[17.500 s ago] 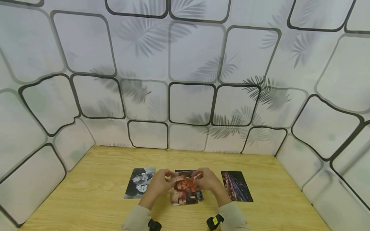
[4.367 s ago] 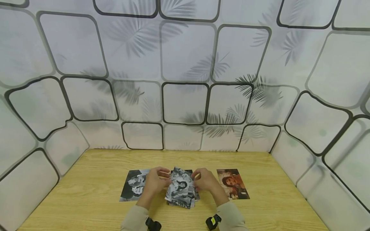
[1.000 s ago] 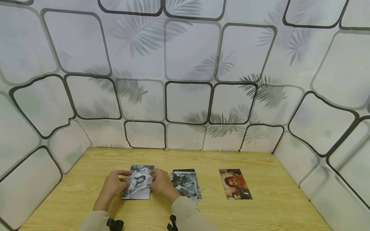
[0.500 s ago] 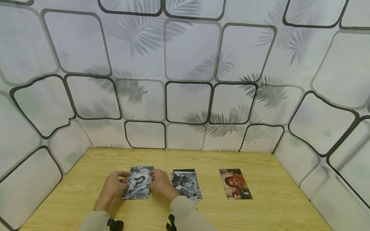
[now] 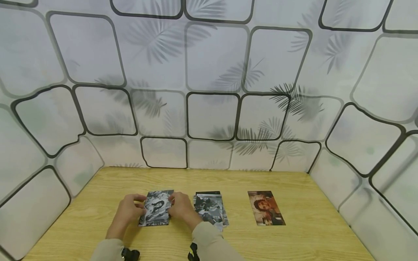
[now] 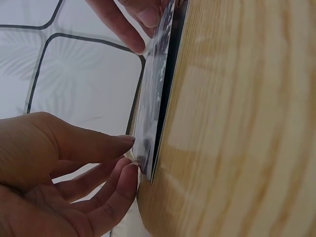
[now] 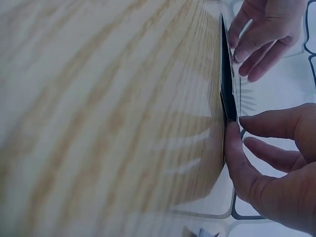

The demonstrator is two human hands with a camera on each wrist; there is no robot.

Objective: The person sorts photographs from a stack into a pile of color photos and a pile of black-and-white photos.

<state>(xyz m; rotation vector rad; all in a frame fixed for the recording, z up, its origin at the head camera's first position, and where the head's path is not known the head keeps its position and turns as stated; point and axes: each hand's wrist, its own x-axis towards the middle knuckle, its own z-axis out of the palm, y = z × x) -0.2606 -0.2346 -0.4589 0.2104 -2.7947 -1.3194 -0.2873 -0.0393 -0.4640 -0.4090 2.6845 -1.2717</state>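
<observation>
A black-and-white photo print (image 5: 156, 207) of a person with dark hair lies at the left of the table, close over another print whose dark edge (image 7: 227, 84) shows beneath it in the right wrist view. My left hand (image 5: 128, 210) pinches its left edge, thumb (image 6: 118, 143) and fingertips right at the corner. At the opposite edge, my right hand (image 5: 182, 207) pinches the print between thumb and fingers. A pile of prints (image 5: 209, 208), a black-and-white one on top, sits in the middle. Further right lies a reddish colour portrait print (image 5: 266, 208).
The prints are spread on a light wooden table (image 5: 310, 235). A patterned cloth wall (image 5: 215, 116) rises behind it and on both sides. Each wrist wears a small black camera (image 5: 131, 253).
Earlier the colour portrait moved from the middle pile to the right. Then the black-and-white portrait went from the pile to the left; in the last second it has slid slightly nearer me.
</observation>
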